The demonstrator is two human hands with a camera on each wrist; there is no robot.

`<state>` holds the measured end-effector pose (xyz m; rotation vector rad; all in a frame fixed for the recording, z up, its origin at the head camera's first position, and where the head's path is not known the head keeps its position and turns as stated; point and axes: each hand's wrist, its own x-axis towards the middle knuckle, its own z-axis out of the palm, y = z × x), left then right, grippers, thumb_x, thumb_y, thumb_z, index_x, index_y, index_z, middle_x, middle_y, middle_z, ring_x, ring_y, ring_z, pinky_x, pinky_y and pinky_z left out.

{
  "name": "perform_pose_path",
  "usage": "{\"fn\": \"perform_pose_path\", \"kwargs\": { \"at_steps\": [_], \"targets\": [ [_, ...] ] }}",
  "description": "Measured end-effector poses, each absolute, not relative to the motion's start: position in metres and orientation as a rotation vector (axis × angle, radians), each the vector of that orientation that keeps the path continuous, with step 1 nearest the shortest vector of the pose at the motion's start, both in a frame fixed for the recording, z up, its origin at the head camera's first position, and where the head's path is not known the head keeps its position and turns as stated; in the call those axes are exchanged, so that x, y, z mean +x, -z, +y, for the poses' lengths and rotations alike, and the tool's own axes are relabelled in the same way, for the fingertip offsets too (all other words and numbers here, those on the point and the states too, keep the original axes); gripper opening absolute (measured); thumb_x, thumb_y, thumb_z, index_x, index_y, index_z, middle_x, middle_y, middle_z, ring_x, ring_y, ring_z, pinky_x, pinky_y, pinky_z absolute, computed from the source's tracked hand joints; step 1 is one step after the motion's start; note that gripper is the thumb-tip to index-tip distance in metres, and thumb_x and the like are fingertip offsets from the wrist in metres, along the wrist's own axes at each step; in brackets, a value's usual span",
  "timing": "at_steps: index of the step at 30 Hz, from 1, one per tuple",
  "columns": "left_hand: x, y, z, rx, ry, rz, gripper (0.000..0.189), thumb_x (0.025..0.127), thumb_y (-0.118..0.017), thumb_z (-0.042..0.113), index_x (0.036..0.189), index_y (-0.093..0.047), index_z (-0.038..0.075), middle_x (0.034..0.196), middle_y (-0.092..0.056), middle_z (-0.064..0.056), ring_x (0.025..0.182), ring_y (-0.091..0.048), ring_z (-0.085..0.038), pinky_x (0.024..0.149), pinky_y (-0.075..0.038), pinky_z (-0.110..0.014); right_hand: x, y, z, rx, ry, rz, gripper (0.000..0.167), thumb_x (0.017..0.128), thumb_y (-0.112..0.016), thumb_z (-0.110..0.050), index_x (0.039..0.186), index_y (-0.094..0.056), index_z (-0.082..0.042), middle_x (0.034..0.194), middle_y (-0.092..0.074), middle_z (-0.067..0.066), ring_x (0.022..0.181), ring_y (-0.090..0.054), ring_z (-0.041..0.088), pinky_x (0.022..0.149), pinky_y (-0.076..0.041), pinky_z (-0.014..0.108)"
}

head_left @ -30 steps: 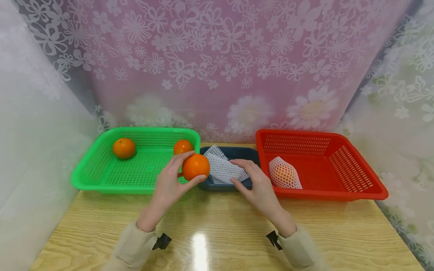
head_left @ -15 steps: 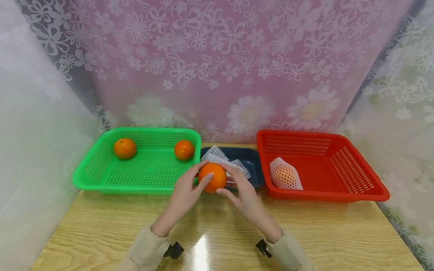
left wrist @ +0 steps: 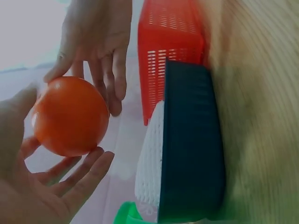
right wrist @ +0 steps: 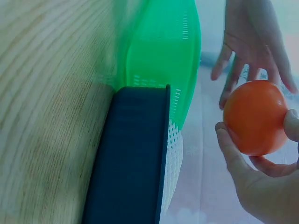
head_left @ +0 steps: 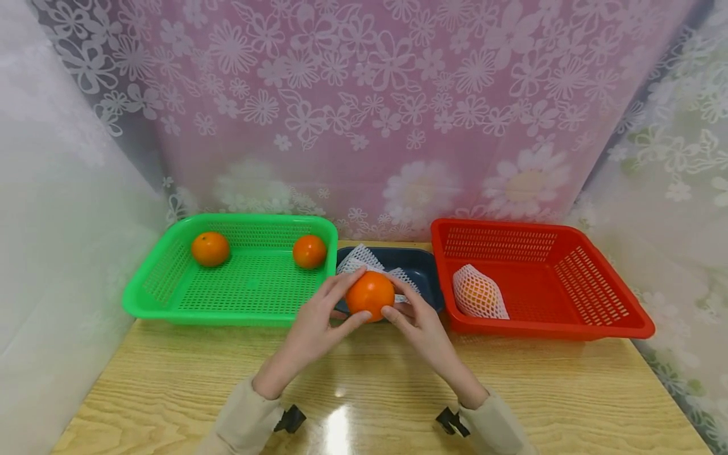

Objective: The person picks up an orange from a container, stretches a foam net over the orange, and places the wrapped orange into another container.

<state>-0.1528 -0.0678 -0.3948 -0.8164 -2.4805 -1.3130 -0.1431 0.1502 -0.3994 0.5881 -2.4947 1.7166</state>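
Observation:
An orange [head_left: 371, 296] is held up between both hands, above the front of a dark blue tray [head_left: 423, 272]. My left hand [head_left: 315, 325] grips its left side, thumb low in front and fingers round the far side. From the right, my right hand [head_left: 423, 325] pinches it between thumb and fingers. Both wrist views show the orange bare and clear of the tray. White foam nets [head_left: 361, 256] lie in the tray behind the fruit, partly hidden by it and the fingers.
On the left, a green basket [head_left: 250, 316] holds two oranges, one [head_left: 210, 249] at its left and another [head_left: 309, 251] at its right. A red basket [head_left: 546, 328] on the right contains a netted orange [head_left: 479, 292]. All stand on a wooden table [head_left: 375, 379].
My left hand has carried the orange rightward from beside the green basket to in front of the tray. My right hand has left the foam nets and taken hold of the orange.

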Motion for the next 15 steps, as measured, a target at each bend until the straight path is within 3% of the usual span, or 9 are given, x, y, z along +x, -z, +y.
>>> {"fn": "perform_pose_path", "kwargs": {
  "at_steps": [3, 6, 11, 15],
  "targets": [
    [-0.152, 0.399, -0.066, -0.853, 1.249, -2.501, 0.088, 0.083, -0.085, 0.035, 0.157, -0.037, 0.028, 0.143, -0.050, -0.011, 0.107, -0.067, -0.025, 0.077, -0.060, -0.025, -0.141, 0.401, 0.153, 0.508, -1.713, -2.570, 0.054, 0.102, -0.063, -0.020, 0.151, -0.044, -0.011, 0.139, -0.058, 0.016, 0.105, -0.070, 0.025, 0.096, -0.056, 0.037],
    [-0.151, 0.402, -0.063, -0.857, 1.193, -2.496, 0.096, 0.077, -0.090, 0.036, 0.157, -0.038, 0.024, 0.141, -0.053, -0.010, 0.107, -0.067, -0.024, 0.081, -0.060, -0.029, -0.138, 0.402, 0.154, 0.459, -1.654, -2.633, 0.051, 0.103, -0.061, -0.025, 0.148, -0.047, -0.006, 0.133, -0.062, 0.018, 0.104, -0.069, 0.025, 0.096, -0.055, 0.042],
    [-0.150, 0.406, -0.061, -0.858, 1.185, -2.520, 0.094, 0.076, -0.089, 0.036, 0.155, -0.042, 0.018, 0.140, -0.059, -0.010, 0.119, -0.062, -0.027, 0.092, -0.058, -0.041, -0.136, 0.406, 0.156, 0.500, -1.552, -2.636, 0.049, 0.102, -0.062, -0.024, 0.147, -0.049, -0.008, 0.138, -0.060, 0.016, 0.103, -0.069, 0.025, 0.094, -0.057, 0.043],
    [-0.147, 0.408, -0.060, -0.848, 1.223, -2.608, 0.090, 0.081, -0.085, 0.036, 0.155, -0.041, 0.012, 0.145, -0.056, -0.012, 0.122, -0.061, -0.029, 0.094, -0.057, -0.042, -0.137, 0.411, 0.159, 0.653, -1.510, -2.588, 0.059, 0.096, -0.070, -0.017, 0.150, -0.046, -0.011, 0.147, -0.051, 0.014, 0.109, -0.067, 0.030, 0.095, -0.056, 0.043]
  ]
}}
